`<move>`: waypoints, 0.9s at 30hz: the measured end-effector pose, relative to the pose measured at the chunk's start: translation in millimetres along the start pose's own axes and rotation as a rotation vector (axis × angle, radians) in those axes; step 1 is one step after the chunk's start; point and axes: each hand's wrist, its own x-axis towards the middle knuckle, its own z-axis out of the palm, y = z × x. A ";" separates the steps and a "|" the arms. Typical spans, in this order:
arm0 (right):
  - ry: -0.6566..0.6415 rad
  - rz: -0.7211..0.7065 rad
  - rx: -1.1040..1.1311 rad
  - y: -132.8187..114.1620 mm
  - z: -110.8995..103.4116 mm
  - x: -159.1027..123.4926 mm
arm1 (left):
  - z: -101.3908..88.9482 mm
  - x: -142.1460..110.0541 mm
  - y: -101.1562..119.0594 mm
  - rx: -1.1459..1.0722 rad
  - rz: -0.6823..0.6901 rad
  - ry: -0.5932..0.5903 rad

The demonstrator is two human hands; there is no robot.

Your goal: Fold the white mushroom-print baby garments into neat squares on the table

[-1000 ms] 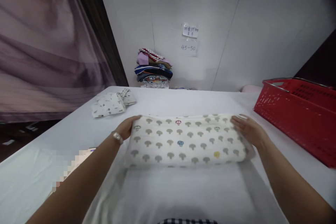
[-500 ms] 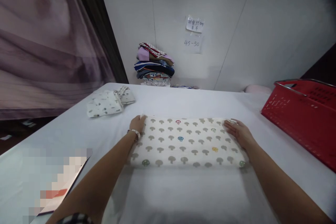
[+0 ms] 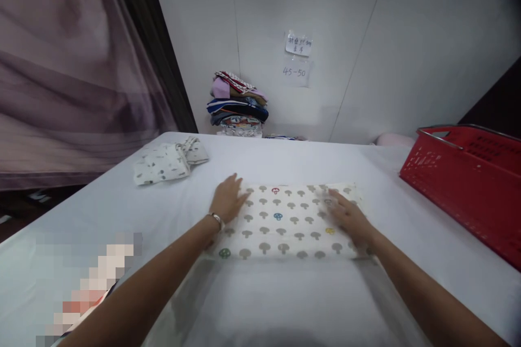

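Two spread hands, left hand [image 3: 227, 199] at nine o'clock, right hand [image 3: 350, 218] at three, over mushroom-print cloth [image 3: 291, 226], best smoothed evenly outward.

Two bare arms, both hands in view, well apart; left forearm [image 3: 150, 276] runs in from bottom left, right forearm [image 3: 431, 287] from bottom right, both slanting inward toward the middle; left wrist [image 3: 215, 219] near straight, left hand [image 3: 226, 200] open, back of hand to camera, fingers pointing forward and slightly apart, thumb out toward the right hand; right hand [image 3: 350, 219] open too, back of hand up, fingers [image 3: 341, 204] angled forward and inward to the left, tips smeared by blur; left hand sits slightly farther forward than right; both arms reach out, elbows out of frame
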 end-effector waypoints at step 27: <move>-0.217 -0.063 -0.589 7.6 38.4 45.8 | 32.1 4.8 12.0 -0.058 -0.010 -0.289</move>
